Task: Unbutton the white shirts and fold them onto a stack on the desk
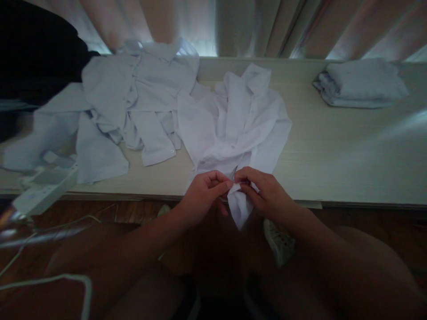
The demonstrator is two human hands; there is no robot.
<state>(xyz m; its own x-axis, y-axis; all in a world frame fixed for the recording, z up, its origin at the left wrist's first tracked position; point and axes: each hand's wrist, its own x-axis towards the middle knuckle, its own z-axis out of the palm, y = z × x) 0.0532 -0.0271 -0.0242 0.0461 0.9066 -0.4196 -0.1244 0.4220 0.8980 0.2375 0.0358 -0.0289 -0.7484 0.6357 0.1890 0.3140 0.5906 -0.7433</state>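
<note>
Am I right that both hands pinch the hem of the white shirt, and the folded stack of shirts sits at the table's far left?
Not quite. In the head view, the folded stack of shirts sits far right. Both hands, left hand and right hand, do pinch the white shirt hem.

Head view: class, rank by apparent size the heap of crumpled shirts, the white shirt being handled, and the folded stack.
1. Heap of crumpled shirts, largest.
2. White shirt, pinched at its hem by left hand and right hand.
3. Folded stack, smallest, though farther off.
</note>
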